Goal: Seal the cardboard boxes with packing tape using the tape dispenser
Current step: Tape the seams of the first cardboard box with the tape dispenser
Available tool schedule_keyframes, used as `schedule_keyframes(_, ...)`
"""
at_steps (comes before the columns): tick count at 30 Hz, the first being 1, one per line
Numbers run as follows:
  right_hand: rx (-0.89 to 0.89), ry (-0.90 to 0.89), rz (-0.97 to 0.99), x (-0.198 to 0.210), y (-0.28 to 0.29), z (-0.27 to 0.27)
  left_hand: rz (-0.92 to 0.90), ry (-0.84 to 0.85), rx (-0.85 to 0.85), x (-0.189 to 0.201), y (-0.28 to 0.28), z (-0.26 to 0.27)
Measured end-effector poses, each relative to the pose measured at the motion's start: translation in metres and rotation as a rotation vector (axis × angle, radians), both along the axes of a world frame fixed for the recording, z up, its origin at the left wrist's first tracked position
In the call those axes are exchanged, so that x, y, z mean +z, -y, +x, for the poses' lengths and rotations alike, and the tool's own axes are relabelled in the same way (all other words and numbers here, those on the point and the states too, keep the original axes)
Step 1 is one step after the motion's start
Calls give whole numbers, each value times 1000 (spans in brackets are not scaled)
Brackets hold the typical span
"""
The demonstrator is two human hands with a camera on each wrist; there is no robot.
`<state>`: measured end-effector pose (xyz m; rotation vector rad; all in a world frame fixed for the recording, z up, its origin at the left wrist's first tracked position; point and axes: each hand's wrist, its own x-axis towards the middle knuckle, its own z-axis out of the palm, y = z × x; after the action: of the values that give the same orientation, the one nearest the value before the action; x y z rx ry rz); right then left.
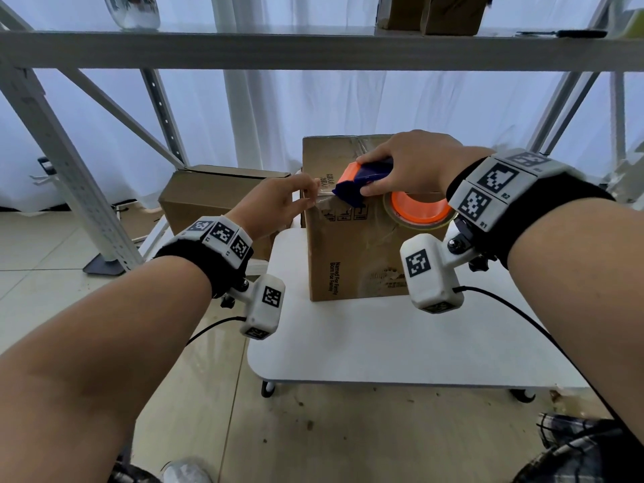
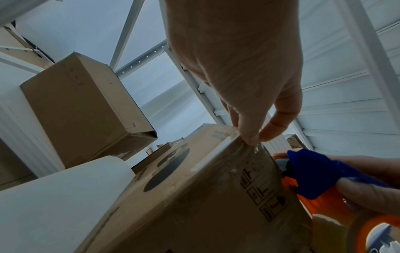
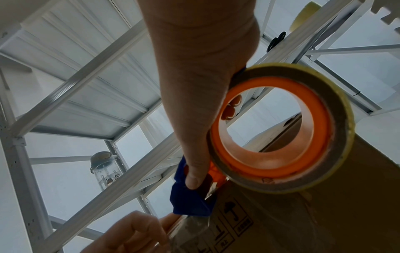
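Two hands, one tape dispenser (image 1: 362,181), two cardboard boxes (image 1: 352,245).

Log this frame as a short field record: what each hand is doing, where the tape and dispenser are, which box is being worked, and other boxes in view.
left hand: pinches the free end of the clear tape at the box's upper left edge
right hand: grips the tape dispenser, blue and orange, against the box
tape roll: on an orange core, beside the box face
worked box: upright on the white table
second box: behind and to the left, lower
shelf boxes: on the shelf above
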<state>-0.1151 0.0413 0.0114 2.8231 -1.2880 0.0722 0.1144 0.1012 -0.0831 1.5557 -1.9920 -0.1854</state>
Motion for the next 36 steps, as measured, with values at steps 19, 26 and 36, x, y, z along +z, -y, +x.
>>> schedule_keyframes(19,2,7,13,0,-1,-1,-154,-88,162,-9,1,-19)
schedule_keyframes(26,12,5,-5,0,0,0,-167,-16,86,-26,-4,-12)
schedule_keyframes(36,22,0,-12,-1,2,1,-29,67,146,-14,5,-26)
